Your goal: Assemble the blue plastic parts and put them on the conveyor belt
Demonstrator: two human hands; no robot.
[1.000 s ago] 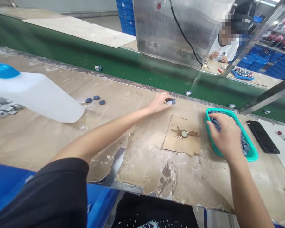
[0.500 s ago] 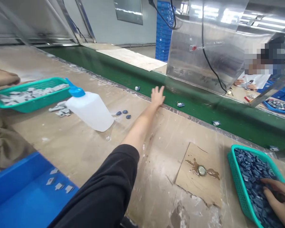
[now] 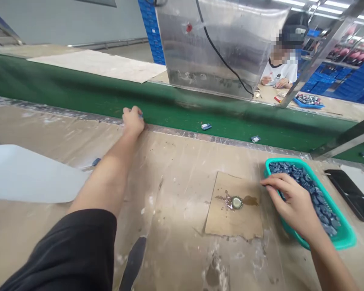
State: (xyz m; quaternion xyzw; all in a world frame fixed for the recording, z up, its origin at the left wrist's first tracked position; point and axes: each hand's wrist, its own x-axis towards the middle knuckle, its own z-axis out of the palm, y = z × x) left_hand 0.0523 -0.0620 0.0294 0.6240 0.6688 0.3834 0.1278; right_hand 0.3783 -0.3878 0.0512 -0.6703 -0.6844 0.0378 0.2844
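My left hand [image 3: 134, 121] reaches over the near edge of the green conveyor belt [image 3: 172, 111]. Its fingers are closed round a small blue part [image 3: 140, 116], mostly hidden by them. At the right, my right hand [image 3: 294, 202] is raised over the left rim of a turquoise basket [image 3: 347, 240] full of small dark blue plastic pieces [image 3: 317, 198]. Thumb and forefinger pinch one small dark piece [image 3: 263, 183]. Left of that hand, a piece of cardboard [image 3: 230, 226] carries a bottle cap [image 3: 237, 202] and wet brown stains.
Small blue-and-white parts [image 3: 206, 126] lie spaced along the belt. A white plastic bottle [image 3: 27, 173] lies at the left, near a dark piece [image 3: 96, 161]. Right of the basket is a black phone [image 3: 352, 194]. Beyond the belt stand a metal panel [image 3: 212, 60] and another person [image 3: 283, 72].
My view has swung right. My left hand has gone from spread fingers above the belt to closed on a part. My right hand has risen out of the basket with a piece.
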